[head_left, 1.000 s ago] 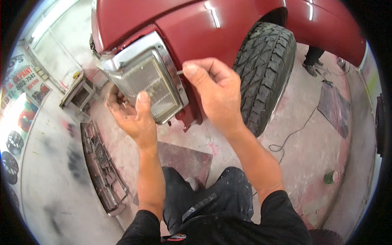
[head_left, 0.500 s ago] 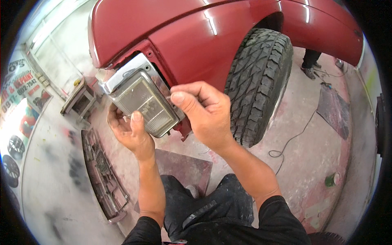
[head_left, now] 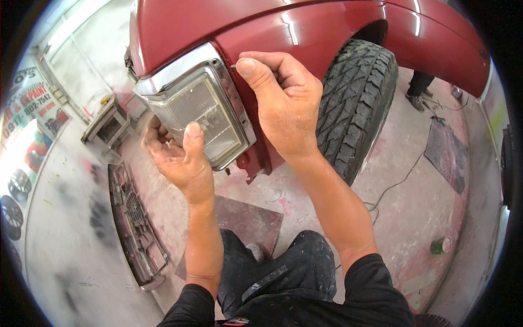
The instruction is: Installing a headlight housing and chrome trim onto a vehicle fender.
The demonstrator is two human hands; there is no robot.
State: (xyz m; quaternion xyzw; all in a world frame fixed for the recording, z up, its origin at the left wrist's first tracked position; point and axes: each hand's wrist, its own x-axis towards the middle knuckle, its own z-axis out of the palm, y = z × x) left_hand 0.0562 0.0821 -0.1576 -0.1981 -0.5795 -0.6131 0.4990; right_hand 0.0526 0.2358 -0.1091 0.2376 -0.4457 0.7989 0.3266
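Observation:
A rectangular headlight (head_left: 204, 101) with a ribbed clear lens sits at the front corner of a red vehicle body (head_left: 256, 35). Around its top and outer side runs a chrome bezel (head_left: 180, 70) with screw holes. My left hand (head_left: 188, 171) supports the lamp from below left, thumb on the lens and fingers partly hidden behind its edge. Beside the bezel's upper right corner, my right hand (head_left: 290, 103) pinches a small screw (head_left: 233, 66) between thumb and forefinger, its tip pointing left toward the bezel.
A knobbly tyre (head_left: 359, 101) stands right of my right hand. On the floor lie a grille (head_left: 133, 218) at left, a dark flat sheet (head_left: 245, 220) by my knees, a cable (head_left: 400, 182) and a green can (head_left: 440, 245). Another person's feet (head_left: 417, 101) show far right.
The headlight and bezel have moved up against the body, closing the gap there. Both hands have risen; my right hand has shifted up to the bezel's top corner with the screw.

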